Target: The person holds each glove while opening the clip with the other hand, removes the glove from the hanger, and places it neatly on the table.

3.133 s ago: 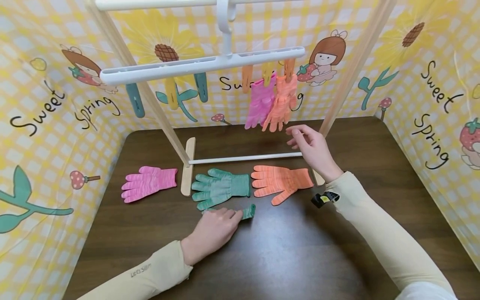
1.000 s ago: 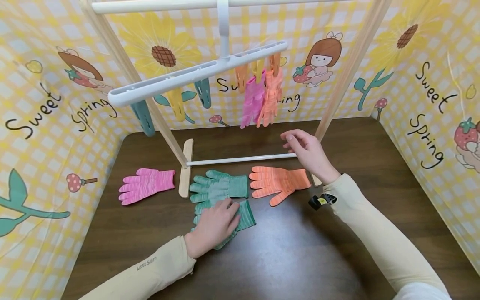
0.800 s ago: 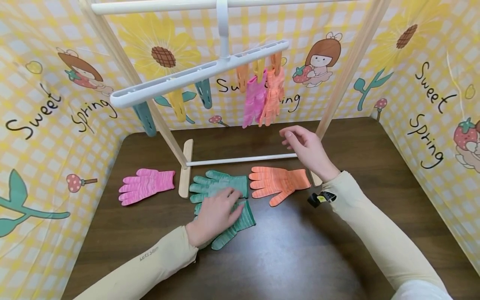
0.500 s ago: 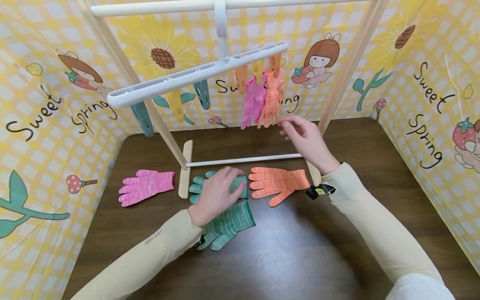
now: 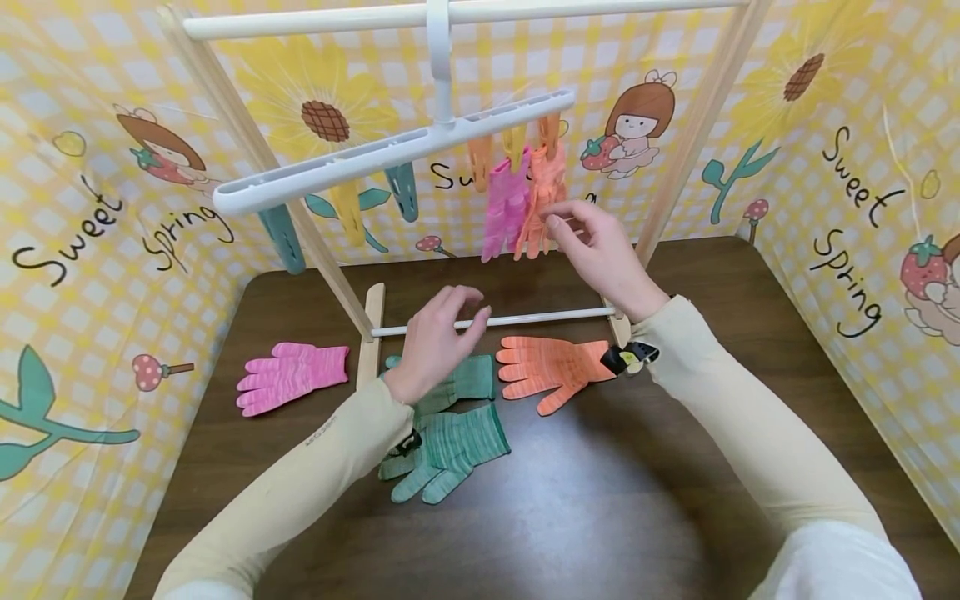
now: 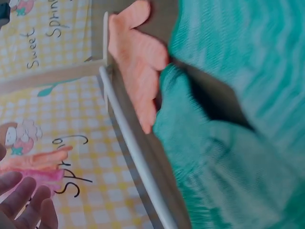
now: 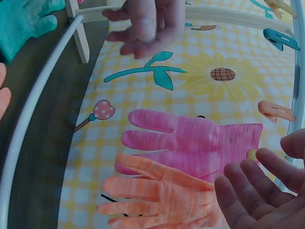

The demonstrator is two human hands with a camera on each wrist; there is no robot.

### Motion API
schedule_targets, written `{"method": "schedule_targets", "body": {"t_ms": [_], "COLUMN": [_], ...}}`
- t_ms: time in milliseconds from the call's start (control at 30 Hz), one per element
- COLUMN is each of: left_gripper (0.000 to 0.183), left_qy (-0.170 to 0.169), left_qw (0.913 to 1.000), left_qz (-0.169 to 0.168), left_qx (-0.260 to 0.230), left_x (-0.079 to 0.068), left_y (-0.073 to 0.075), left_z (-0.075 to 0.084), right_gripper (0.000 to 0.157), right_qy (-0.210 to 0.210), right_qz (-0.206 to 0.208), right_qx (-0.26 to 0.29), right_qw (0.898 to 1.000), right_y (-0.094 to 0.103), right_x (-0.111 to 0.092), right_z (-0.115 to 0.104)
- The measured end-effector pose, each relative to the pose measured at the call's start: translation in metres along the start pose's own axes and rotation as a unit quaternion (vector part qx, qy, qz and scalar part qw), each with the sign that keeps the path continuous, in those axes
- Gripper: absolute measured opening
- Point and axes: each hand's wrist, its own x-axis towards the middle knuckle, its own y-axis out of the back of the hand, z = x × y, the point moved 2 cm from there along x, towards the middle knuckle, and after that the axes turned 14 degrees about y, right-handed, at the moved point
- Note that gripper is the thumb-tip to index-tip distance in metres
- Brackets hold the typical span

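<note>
In the head view my left hand (image 5: pixel 437 340) hovers above the table, fingers loosely bent and holding nothing. Below it lie two green gloves; the nearer green glove (image 5: pixel 461 446) is flat, and the farther green glove (image 5: pixel 474 379) is partly covered by the hand. My right hand (image 5: pixel 606 254) is raised beside the hanging orange glove (image 5: pixel 540 200), thumb and fingers apart; contact is unclear. The right wrist view shows those fingers (image 7: pixel 257 191) overlapping the orange cuff, with the hanging pink glove (image 7: pixel 190 143) alongside. Both hang by clothespins from a white hanger (image 5: pixel 397 154).
An orange glove (image 5: pixel 555 368) and a pink glove (image 5: pixel 292 377) lie on the brown table. Teal clothespin (image 5: pixel 282 240), yellow clothespin (image 5: pixel 348 212) and orange clothespin (image 5: pixel 480 162) hang without gloves. A wooden rack (image 5: pixel 330 267) with a white lower rod (image 5: pixel 517 319) stands over the table.
My left hand has let go of the nearer green glove, now spread flat, and risen forward. My right hand has moved up towards the hanging orange glove. The hanger has swung, left end nearer.
</note>
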Motion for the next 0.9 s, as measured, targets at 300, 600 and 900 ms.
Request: {"method": "schedule_targets", "body": {"t_ms": [300, 600, 900], "left_gripper": [0.029, 0.04, 0.053], "left_qy": [0.061, 0.091, 0.116], "left_qw": [0.993, 0.9857, 0.9715], "left_qz": [-0.009, -0.047, -0.074], "left_qx": [-0.101, -0.134, -0.193], "left_x": [0.053, 0.087, 0.113], "left_y": [0.007, 0.006, 0.0], "left_z": [0.004, 0.014, 0.029], "right_gripper": [0.035, 0.033, 0.036], "right_qy": [0.008, 0.01, -0.013], "right_qz": [0.016, 0.033, 0.028], "right_qx": [0.007, -0.001, -0.004], "right_qw": [1.0, 0.999, 1.0], "right_y": [0.001, 0.003, 0.005], "right_x": [0.023, 0.038, 0.051], "right_z": [-0.002, -0.003, -0.001]}}
